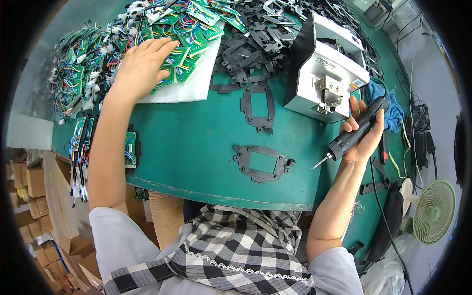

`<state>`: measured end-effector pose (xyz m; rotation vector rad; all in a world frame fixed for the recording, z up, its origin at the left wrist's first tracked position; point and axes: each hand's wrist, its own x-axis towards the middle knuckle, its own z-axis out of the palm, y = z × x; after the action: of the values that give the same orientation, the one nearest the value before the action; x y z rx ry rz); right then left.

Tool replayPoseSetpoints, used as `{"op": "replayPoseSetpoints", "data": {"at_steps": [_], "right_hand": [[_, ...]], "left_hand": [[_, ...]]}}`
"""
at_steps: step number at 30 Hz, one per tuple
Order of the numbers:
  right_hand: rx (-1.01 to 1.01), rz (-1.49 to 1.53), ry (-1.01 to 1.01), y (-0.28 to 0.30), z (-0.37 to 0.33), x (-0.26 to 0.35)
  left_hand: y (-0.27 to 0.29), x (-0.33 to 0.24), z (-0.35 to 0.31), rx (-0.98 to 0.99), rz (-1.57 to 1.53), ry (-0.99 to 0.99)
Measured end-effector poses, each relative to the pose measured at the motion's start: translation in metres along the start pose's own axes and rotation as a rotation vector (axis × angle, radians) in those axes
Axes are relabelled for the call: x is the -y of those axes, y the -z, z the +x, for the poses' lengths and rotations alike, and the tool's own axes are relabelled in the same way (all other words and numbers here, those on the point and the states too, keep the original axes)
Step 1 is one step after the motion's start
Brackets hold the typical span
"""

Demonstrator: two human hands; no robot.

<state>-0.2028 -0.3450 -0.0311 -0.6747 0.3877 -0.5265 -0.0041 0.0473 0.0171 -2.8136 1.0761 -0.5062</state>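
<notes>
My left hand reaches over a heap of green circuit boards with coloured wires. Its thumb and fingers are apart beside a board near the heap's front; whether they touch it, I cannot tell. My right hand is wrapped round a black electric screwdriver, whose metal bit points down and left. Between my arms, a black plastic frame lies flat near the table's front edge. A second black frame lies behind it. Next to my left forearm is a circuit board in a black frame.
White foam sheeting lies under some boards. Black frames are heaped at the back. A white and black boxy machine stands at the right, near a blue cloth. Boards hang wires over the left edge. A green fan stands right.
</notes>
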Motion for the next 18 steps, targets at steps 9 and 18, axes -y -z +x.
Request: {"op": "replayPoseSetpoints", "data": {"at_steps": [9, 18], "right_hand": [[-0.010, -0.033, 0.022, -0.002, -0.003, 0.002], [-0.031, -0.077, 0.059, -0.003, -0.005, 0.003]], "left_hand": [[-0.021, 0.032, 0.012, -0.111, -0.701, 0.098], [0.029, -0.008, 0.013, -0.680, -0.459, 0.075]]}}
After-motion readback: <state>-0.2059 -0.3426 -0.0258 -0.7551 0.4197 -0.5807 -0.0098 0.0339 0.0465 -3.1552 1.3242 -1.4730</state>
